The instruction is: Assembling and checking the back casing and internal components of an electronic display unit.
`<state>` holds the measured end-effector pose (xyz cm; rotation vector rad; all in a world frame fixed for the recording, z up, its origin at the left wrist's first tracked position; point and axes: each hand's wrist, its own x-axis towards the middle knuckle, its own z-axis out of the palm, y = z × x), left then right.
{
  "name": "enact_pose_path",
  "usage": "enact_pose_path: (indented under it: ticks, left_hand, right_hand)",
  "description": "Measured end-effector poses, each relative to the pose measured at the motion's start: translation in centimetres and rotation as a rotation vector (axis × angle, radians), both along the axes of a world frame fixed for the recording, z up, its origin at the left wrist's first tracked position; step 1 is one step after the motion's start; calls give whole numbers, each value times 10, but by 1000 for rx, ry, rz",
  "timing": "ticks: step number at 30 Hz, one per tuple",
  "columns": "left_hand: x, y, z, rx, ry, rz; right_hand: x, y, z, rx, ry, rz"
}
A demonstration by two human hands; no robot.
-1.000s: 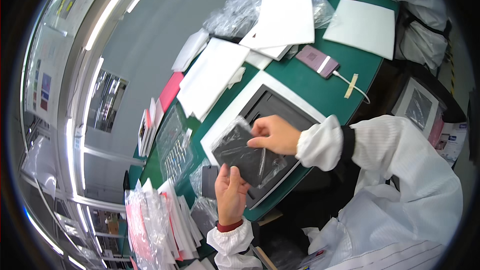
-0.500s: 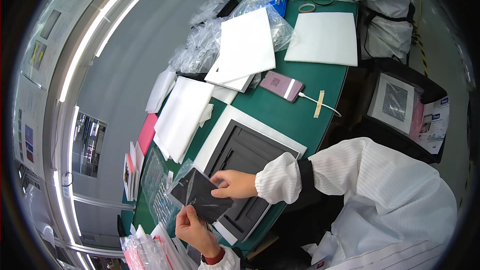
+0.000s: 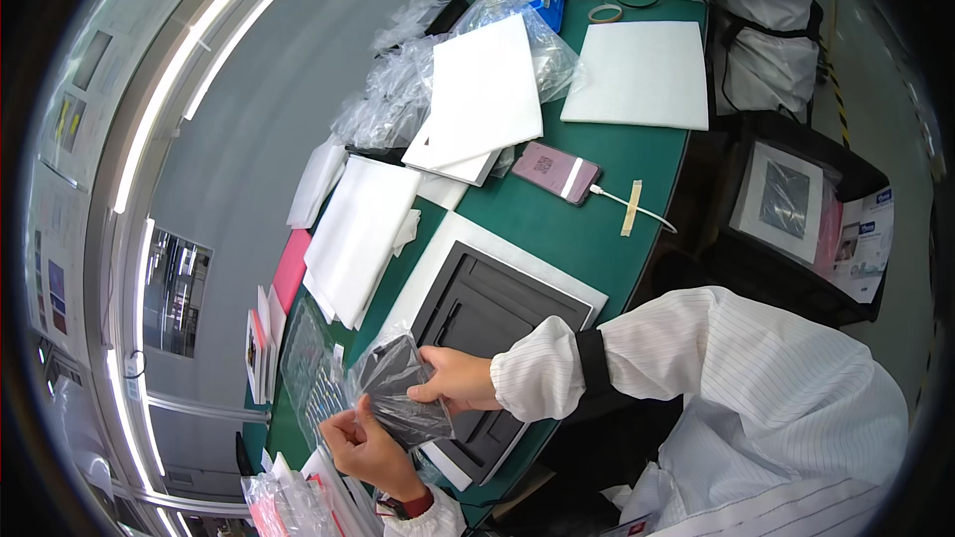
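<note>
Widest of all is the green tabletop [image 3: 627,251], running away from the person, with a white foam sheet [image 3: 438,261] laid on it and a dark grey recessed tray [image 3: 497,310] resting on the sheet. The right arm's white striped sleeve [image 3: 652,338] reaches in from the right, elbow well out and forearm roughly level across the view; the left arm comes up from the lower edge, more upright and closer to the body. Smaller than the tray, a film-wrapped dark panel [image 3: 394,386] is held up between the two hands, over the tray's near-left side, tilted. The step in hand looks like handling this panel in its clear wrap; a further move would call for a steady grip on one side while the other works the film. The right hand [image 3: 463,378] is clamped on the panel's right edge, thumb on top, fingers partly hidden beneath. The left hand [image 3: 373,452] has thumb and fingers pinched together at the near-left edge; whether they grip panel or only loose film, I cannot tell.
</note>
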<state>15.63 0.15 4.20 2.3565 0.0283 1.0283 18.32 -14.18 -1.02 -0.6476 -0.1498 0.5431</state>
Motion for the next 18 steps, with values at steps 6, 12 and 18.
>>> enact_pose_path:
  ticks: [6,12,18]
  left_hand:
    - [8,22,3,218,-172,-342]
    - [9,10,1,-535,242,-654]
    - [10,8,-6,-1057,88,-719]
  right_hand:
    - [8,-16,23,-826,-779,-381]
    - [20,-39,21,-500,-707,-450]
    - [14,-15,3,-375,-408,-24]
